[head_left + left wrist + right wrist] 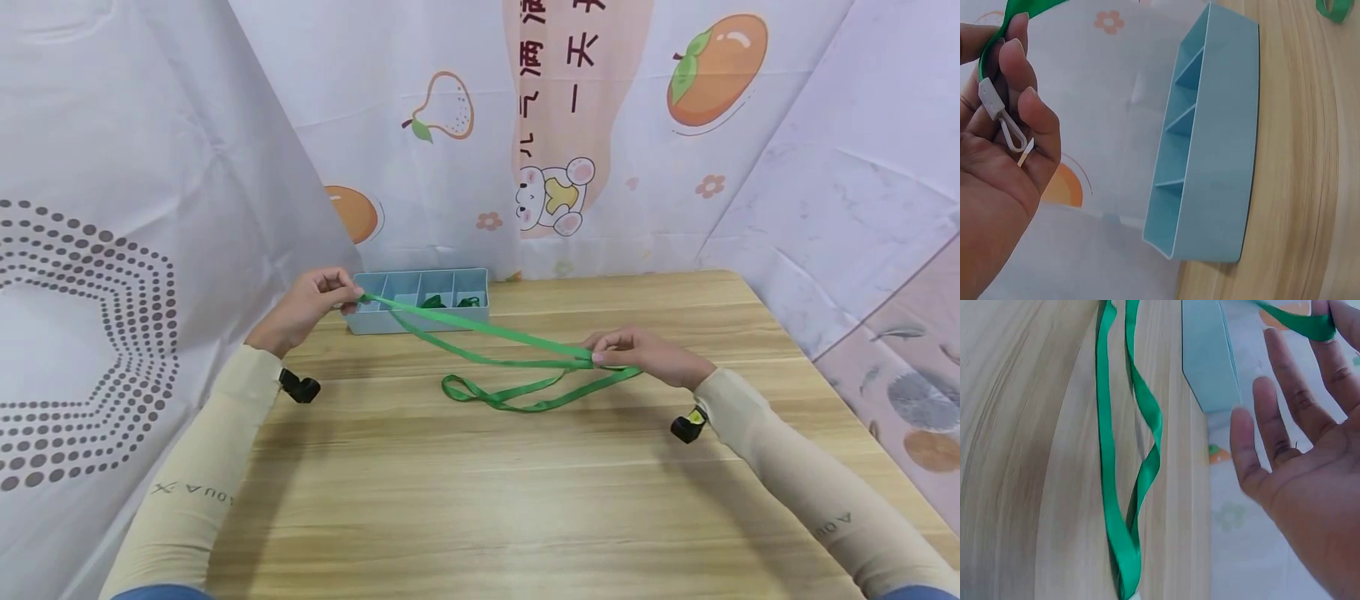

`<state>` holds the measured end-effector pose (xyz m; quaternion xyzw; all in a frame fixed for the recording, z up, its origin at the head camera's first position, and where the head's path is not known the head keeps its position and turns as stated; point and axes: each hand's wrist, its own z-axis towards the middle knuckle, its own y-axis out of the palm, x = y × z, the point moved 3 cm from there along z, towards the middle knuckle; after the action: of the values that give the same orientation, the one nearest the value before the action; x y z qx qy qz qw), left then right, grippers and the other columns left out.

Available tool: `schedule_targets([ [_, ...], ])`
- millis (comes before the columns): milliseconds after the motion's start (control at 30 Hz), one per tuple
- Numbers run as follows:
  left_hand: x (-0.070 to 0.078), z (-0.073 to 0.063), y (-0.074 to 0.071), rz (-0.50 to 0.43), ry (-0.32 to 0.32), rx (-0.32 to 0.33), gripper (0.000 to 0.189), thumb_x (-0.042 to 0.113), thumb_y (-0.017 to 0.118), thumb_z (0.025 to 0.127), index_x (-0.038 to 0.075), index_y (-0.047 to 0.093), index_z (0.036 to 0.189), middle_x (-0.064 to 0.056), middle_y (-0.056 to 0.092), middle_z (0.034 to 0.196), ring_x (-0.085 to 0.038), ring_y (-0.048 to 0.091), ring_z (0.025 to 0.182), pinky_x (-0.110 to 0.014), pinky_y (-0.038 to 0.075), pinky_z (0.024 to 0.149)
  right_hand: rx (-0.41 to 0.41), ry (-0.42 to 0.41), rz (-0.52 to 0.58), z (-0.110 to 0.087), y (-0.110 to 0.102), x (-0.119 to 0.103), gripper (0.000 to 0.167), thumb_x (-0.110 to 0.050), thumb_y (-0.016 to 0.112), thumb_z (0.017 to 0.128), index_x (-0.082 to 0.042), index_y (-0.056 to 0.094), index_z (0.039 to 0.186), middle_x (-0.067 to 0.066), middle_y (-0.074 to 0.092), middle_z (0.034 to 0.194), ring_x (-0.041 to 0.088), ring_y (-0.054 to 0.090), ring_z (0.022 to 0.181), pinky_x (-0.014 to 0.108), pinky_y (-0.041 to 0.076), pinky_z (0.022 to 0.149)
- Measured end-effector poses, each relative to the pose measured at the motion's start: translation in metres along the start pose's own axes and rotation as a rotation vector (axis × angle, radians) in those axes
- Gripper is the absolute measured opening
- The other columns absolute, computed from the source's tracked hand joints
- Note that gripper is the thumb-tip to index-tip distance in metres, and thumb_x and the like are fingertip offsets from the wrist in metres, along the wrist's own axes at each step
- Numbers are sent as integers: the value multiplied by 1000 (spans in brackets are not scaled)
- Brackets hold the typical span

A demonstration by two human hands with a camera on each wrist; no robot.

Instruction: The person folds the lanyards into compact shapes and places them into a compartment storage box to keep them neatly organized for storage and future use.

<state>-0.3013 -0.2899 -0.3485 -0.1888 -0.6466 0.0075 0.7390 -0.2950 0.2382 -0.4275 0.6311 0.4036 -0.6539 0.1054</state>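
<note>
A green lanyard stretches in the air between both hands, its two strands side by side. My left hand pinches one end at the back left, in front of the divided box. In the left wrist view a white plastic clip hangs from that end against the palm. Farther right, my right hand pinches the other end between thumb and forefinger; its remaining fingers are spread in the right wrist view. Below the right hand a second green lanyard lies looped on the table, a bit of white at its end.
The light-blue box with a row of compartments stands at the table's back left. Green folded bands lie in its two right compartments. Behind the wooden table hangs a printed cloth, with more cloth at both sides.
</note>
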Motion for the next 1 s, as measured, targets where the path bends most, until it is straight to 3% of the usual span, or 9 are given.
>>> schedule_targets([
  [200,-7,-3,-8,36,-27,14,26,18,74,98,-5,63,94,-6,62,80,-21,57,73,-33,51,79,74,-16,81,-6,-9,10,34,-25,67,103,9,65,106,10,58,140,26,50,133,43,43,104],
  [367,-11,-8,-11,73,-84,-12,21,17,79,94,2,64,97,-5,69,84,-23,64,79,-36,53,81,162,-32,93,-10,-17,12,30,-24,66,103,5,67,110,12,67,123,32,59,116,44,46,98],
  [433,-13,-8,-10,89,-97,-51,22,14,79,93,2,65,104,-8,72,89,-24,67,82,-37,55,81,223,-38,102,-11,-21,12,26,-24,67,103,0,70,111,9,70,114,31,61,110,42,47,97],
  [633,-17,-9,-1,222,-92,-207,27,15,77,95,2,72,118,-15,73,109,-25,68,96,-35,55,89,357,-32,154,-14,-28,10,27,-23,72,100,-2,70,117,-1,74,105,19,64,102,32,51,90],
  [733,-20,-9,2,287,-93,-260,26,19,77,95,6,76,117,-12,73,116,-28,68,104,-35,54,92,379,0,94,-17,-31,7,35,-26,72,100,-1,68,124,0,75,107,18,66,103,29,53,88],
  [867,-22,-9,5,304,-91,-305,24,21,78,94,7,78,114,-10,74,114,-37,69,107,-38,54,93,390,75,-7,-20,-34,6,41,-30,72,99,1,69,126,5,77,109,15,67,96,29,54,82],
  [1000,-19,-10,10,296,-77,-345,20,20,76,96,7,78,112,-9,74,111,-33,70,104,-37,54,92,387,121,-34,-22,-35,6,43,-30,72,99,5,69,123,12,76,111,15,66,89,33,54,77],
])
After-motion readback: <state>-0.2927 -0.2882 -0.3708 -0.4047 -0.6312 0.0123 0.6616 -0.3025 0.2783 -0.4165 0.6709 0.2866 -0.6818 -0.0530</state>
